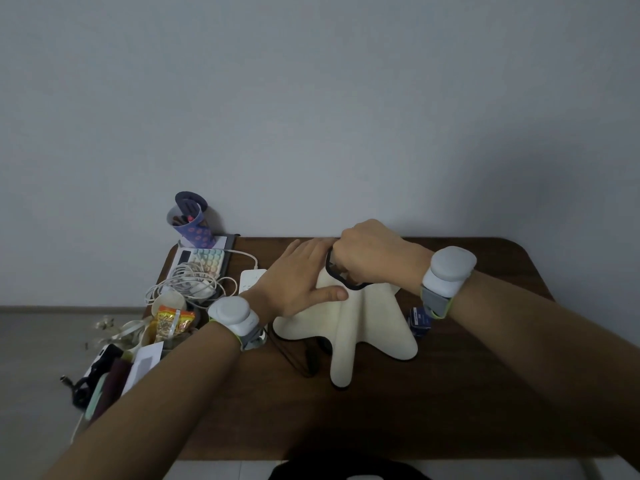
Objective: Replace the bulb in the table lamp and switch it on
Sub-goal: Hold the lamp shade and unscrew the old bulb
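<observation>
Both hands (298, 275) (370, 252) on lampshade (349, 320) — mid-table (485, 393).

Right hand (372, 252) covers lamp shade (346, 323) top opening; bulb hidden; grip inside not discernible

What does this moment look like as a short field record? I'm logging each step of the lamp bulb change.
lamp shade: cream, wavy, standing on the table
left hand: open, flat against the shade's left side
right hand: reaching into the shade's dark-rimmed top opening; what it grips is hidden
bulb: not visible
lamp light: no glow seen
cord: dark, trailing out below the shade
small blue box: right of the shade
clutter: cables, pen cup, snack packet at table's left
</observation>
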The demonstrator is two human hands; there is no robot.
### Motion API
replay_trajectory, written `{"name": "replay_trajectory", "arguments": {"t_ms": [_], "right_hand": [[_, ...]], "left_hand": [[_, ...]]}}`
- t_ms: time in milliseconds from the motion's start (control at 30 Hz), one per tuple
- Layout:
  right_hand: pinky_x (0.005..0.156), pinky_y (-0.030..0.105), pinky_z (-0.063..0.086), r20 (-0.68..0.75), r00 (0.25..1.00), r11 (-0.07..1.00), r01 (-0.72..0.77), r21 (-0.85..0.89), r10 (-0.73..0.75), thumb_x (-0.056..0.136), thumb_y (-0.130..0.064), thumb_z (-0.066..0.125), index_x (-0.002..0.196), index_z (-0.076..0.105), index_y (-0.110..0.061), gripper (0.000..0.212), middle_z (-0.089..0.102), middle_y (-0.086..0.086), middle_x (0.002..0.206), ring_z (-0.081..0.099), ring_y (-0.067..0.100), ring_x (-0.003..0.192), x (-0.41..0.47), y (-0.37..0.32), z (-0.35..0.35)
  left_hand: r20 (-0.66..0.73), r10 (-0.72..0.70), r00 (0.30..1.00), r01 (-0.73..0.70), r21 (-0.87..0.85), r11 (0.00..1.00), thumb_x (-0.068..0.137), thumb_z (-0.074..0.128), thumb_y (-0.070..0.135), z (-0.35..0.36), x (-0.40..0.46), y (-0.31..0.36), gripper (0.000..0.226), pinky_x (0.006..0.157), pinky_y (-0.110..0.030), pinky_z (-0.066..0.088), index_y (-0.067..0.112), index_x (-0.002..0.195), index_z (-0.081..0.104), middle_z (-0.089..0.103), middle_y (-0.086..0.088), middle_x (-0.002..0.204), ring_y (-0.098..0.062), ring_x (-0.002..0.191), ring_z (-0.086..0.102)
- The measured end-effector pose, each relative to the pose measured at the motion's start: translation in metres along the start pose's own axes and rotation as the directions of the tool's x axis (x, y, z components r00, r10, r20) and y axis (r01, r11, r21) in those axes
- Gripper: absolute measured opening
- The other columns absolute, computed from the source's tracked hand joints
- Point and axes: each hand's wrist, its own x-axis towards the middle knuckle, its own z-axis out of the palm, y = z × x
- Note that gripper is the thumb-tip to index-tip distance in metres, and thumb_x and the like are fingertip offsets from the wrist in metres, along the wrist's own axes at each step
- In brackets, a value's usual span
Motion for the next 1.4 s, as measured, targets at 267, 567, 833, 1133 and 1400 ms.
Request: {"name": "replay_trajectory", "arguments": {"t_ms": [267, 567, 833, 1133, 1400], "right_hand": [[0.049, 0.028, 0.016, -0.014, 1.0, 1.0, 0.018, -0.026, -0.018, 0.086, -0.024, 0.06, 0.072, 0.047, -0.021, 0.02, 0.032, -0.004, 0.06, 0.041, 0.02, 0.054, -0.002, 0.0, -0.005], [0.06, 0.032, 0.035, 0.054, 0.998, 0.997, -0.005, -0.08, 0.009, 0.091, -0.014, 0.053, 0.073, 0.05, -0.019, 0.019, 0.039, -0.004, 0.064, 0.057, 0.023, 0.072, 0.002, -0.007, -0.007], [0.054, 0.029, 0.028, 0.059, 0.998, 0.997, -0.006, -0.074, 0.01, 0.089, -0.015, 0.058, 0.089, 0.07, -0.019, 0.013, 0.04, -0.005, 0.064, 0.056, 0.023, 0.07, 0.004, -0.003, -0.008], [0.05, 0.028, 0.02, 0.048, 0.999, 0.999, 0.012, -0.032, -0.01, 0.085, -0.022, 0.06, 0.087, 0.067, -0.021, 0.007, 0.039, -0.004, 0.066, 0.056, 0.023, 0.066, 0.002, 0.005, -0.006], [0.05, 0.029, 0.014, 0.046, 0.999, 0.993, 0.006, -0.115, -0.001, 0.088, -0.016, 0.056, 0.079, 0.058, -0.018, 0.009, 0.049, 0.002, 0.071, 0.042, 0.02, 0.056, 0.001, -0.001, 0.0]], "left_hand": [[-0.017, 0.01, 1.0, -0.01, -0.006, 1.0, 0.084, 0.039, 0.091, -0.001, -0.001, 0.0, 0.098, 0.114, -0.046, 0.037, 0.021, 0.153, 0.032, 0.049, 0.006, 0.147, -0.015, 0.133, 0.048], [-0.005, -0.006, 1.0, 0.006, -0.019, 1.0, 0.084, 0.039, 0.09, 0.0, 0.001, 0.001, 0.103, 0.117, -0.046, 0.034, 0.018, 0.156, 0.03, 0.046, 0.003, 0.151, -0.015, 0.137, 0.045], [-0.01, 0.0, 1.0, -0.001, -0.09, 0.996, 0.084, 0.042, 0.088, -0.002, 0.0, 0.003, 0.1, 0.117, -0.046, 0.036, 0.019, 0.155, 0.031, 0.046, 0.003, 0.151, -0.016, 0.138, 0.045], [-0.02, -0.079, 0.997, 0.069, -0.316, 0.946, 0.085, 0.066, 0.071, 0.001, -0.004, 0.005, 0.086, 0.117, -0.044, 0.038, 0.027, 0.152, 0.035, 0.045, 0.011, 0.148, -0.008, 0.139, 0.041], [-0.044, -0.115, 0.992, 0.094, -0.326, 0.941, 0.093, 0.066, 0.057, 0.005, -0.011, 0.007, 0.083, 0.121, -0.049, 0.033, 0.024, 0.16, 0.028, 0.037, 0.009, 0.159, -0.014, 0.151, 0.031]]}}
